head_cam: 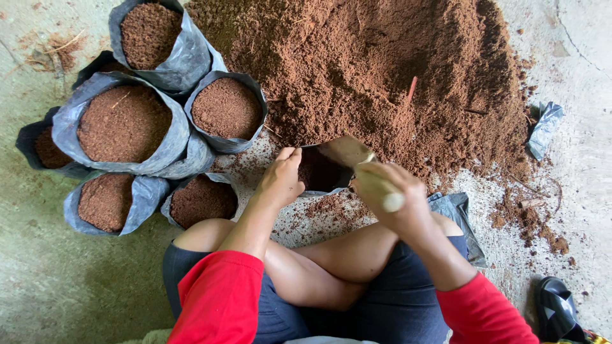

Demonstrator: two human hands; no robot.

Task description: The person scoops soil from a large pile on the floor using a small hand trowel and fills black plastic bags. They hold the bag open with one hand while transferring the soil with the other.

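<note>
I sit cross-legged on the floor in front of a big heap of brown soil (pixel 382 70). My left hand (pixel 280 178) grips the rim of a small dark plastic grow bag (pixel 319 172) and holds its mouth apart; the bag is partly filled with soil. My right hand (pixel 389 197) is closed around the pale handle of a small scoop (pixel 347 151), whose blade rests at the bag's mouth beside the heap.
Several filled grey plastic grow bags (pixel 124 124) stand clustered at the left. Flat unfilled bags lie by my right knee (pixel 456 213) and at the heap's right edge (pixel 545 127). A black sandal (pixel 558 309) sits at the lower right on the concrete floor.
</note>
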